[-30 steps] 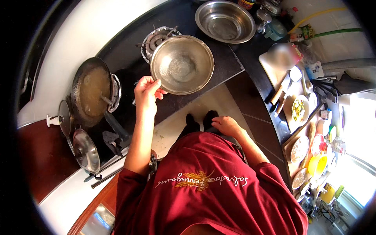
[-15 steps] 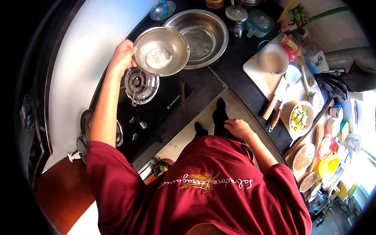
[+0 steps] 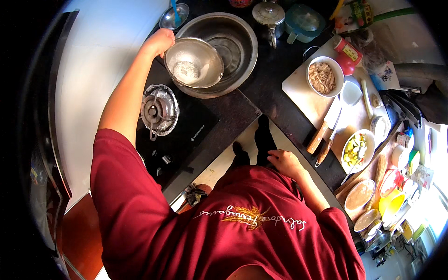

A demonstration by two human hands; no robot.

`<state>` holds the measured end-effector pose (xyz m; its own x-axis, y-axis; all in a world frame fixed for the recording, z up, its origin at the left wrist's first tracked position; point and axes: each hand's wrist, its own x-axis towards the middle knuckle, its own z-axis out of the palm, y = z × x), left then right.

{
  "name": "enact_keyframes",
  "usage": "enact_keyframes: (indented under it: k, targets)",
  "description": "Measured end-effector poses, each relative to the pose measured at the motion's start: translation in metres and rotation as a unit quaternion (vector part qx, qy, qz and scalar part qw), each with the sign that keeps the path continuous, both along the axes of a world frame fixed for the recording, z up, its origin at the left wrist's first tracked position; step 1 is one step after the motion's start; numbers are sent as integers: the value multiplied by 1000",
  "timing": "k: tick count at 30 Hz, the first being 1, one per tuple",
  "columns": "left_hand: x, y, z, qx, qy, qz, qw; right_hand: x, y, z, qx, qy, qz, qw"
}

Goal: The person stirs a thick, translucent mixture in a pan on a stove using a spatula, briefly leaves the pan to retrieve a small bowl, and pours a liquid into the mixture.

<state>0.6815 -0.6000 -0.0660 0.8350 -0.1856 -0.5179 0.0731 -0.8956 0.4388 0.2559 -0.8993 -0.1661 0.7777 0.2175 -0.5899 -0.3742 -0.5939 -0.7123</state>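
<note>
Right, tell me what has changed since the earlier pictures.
The left hand carried the metal bowl from beside the burner to over the large metal basin beyond. Nothing was let go: it still grips the bowl. The right hand stays low, apart from the bowl.

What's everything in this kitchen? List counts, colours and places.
Small bowl: 1, silver, left hand
Basin: 1, silver, upper centre
Burner: 1 clearly visible, silver, on black hob
Metal dish: 1, silver, upper left
Lidded pot: 1, silver, right of basin
Plastic container: 1, teal, upper right
Cutting board: 1, pale, right counter
White food bowls: 2, white, right counter
Wooden-handled tools: 2, brown, right counter
Yellow bowl: 1, yellow, far right
Other items: many, mixed colours, right side
Shoes: 2, dark, floor
Shirt: 1, dark red, below
Left hand: 1, bare, gripping small bowl
Right hand: 1, bare, by right thigh
</note>
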Motion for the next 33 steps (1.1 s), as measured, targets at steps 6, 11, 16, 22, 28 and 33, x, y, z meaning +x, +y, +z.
enact_keyframes:
  k: [6, 11, 16, 22, 28, 33]
  targets:
    - [13, -1, -18, 31, 2, -11, 999, 10, -3, 3, 17, -1, -10, 1000]
    - [12, -4, -24, 42, -24, -30, 998, 15, -2, 6, 21, -2, -8, 1000]
    - [14, -10, -31, 108, -65, -68, 990, 16, -3, 6, 11, 6, -1, 1000]
    - [10, -20, -27, 138, -84, -77, 984, 15, -4, 5, 11, -10, 5, 1000]
    - [9, -22, -35, 107, -81, -55, 989, 16, -5, 2, 10, -15, 6, 1000]
    - [4, -29, -32, 112, -98, -51, 987, 19, -6, 6, 10, 2, 4, 1000]
